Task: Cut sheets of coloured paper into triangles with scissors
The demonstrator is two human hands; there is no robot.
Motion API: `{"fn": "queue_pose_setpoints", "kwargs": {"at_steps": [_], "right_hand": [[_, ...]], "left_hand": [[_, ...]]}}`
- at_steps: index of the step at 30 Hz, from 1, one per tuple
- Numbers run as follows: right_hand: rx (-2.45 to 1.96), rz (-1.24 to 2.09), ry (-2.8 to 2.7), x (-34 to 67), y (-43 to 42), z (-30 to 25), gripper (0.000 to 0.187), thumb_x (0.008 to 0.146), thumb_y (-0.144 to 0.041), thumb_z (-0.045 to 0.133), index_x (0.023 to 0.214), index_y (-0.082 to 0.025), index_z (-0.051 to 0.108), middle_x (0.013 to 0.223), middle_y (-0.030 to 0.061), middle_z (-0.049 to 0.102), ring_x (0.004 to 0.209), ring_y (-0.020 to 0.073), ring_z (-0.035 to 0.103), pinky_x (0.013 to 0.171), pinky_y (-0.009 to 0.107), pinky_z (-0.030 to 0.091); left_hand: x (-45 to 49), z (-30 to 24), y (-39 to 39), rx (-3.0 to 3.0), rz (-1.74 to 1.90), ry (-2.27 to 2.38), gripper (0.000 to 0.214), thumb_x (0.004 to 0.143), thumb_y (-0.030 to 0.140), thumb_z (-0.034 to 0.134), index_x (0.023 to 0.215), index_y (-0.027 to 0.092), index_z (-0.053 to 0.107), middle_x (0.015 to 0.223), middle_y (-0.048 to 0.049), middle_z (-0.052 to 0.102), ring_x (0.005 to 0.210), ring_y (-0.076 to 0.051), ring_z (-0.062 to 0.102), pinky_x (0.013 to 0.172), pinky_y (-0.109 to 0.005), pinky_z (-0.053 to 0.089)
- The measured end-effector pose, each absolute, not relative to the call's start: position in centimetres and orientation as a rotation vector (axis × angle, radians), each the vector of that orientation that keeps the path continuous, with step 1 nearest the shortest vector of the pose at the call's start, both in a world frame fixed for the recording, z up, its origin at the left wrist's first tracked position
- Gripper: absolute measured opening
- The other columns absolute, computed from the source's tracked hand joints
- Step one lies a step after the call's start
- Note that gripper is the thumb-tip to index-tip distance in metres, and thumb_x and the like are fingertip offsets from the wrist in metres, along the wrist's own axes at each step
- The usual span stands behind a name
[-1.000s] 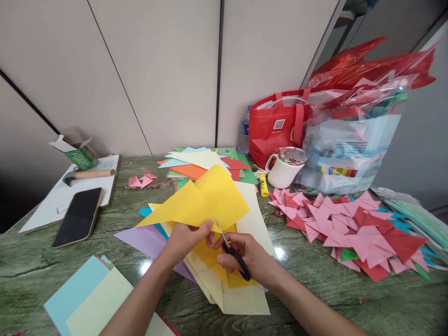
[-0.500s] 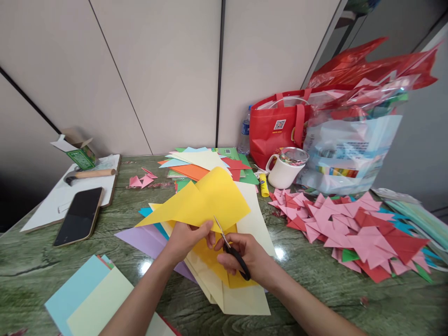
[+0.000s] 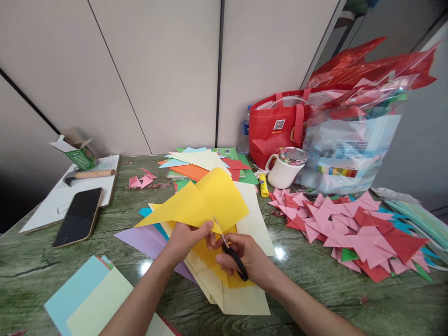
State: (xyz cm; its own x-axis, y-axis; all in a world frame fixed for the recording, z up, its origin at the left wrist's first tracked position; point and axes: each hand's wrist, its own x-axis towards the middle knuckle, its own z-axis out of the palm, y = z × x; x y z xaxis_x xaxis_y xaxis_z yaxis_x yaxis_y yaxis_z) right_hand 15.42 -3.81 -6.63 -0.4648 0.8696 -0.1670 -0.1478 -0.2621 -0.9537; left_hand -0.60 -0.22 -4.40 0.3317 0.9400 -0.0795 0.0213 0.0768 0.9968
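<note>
My left hand (image 3: 187,239) pinches the lower edge of a folded yellow paper sheet (image 3: 201,200) and holds it up over the green table (image 3: 315,289). My right hand (image 3: 245,256) grips black-handled scissors (image 3: 229,249), whose blades are partly apart and bite into the yellow sheet's lower edge just right of my left thumb. Under both hands lies a stack of cream and yellow sheets (image 3: 245,298), with a purple sheet (image 3: 140,238) beside it.
A pile of pink and red paper triangles (image 3: 350,228) lies at the right. Behind stand a white mug (image 3: 283,170), a glue stick (image 3: 262,185), a red bag (image 3: 276,128) and a plastic bag (image 3: 350,149). At the left are a phone (image 3: 79,215), a hammer (image 3: 87,175) and blue-green sheets (image 3: 87,294).
The scissors have edged very slightly further into the yellow sheet; otherwise the hands and paper stay where they were.
</note>
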Motion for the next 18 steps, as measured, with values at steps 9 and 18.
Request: {"fn": "queue_pose_setpoints", "kwargs": {"at_steps": [9,18], "right_hand": [[-0.777,1.800,-1.296,15.40,-3.65,-5.66,0.030,0.064,-0.038,0.073,0.076,-0.017,0.054,0.078,0.0000,0.053,0.070,0.0125,0.048,0.065,0.023,0.038],[-0.784,1.799,-1.282,15.35,-3.80,-5.54,0.036,0.061,-0.042,0.074,0.075,-0.016,0.054,0.076,0.0001,0.052,0.066,0.0113,0.045,0.060,0.022,0.036]], "left_hand": [[-0.11,-4.26,-0.49,1.304,0.797,0.957,0.030,0.077,0.031,0.056,0.051,0.017,0.058,0.045,0.0019,0.058,0.043,-0.011,0.053,0.050,-0.022,0.044],[-0.24,-4.27,-0.61,1.292,0.796,0.966,0.029,0.077,0.031,0.056,0.052,0.016,0.058,0.046,0.0017,0.057,0.044,-0.011,0.053,0.049,-0.023,0.044]]}}
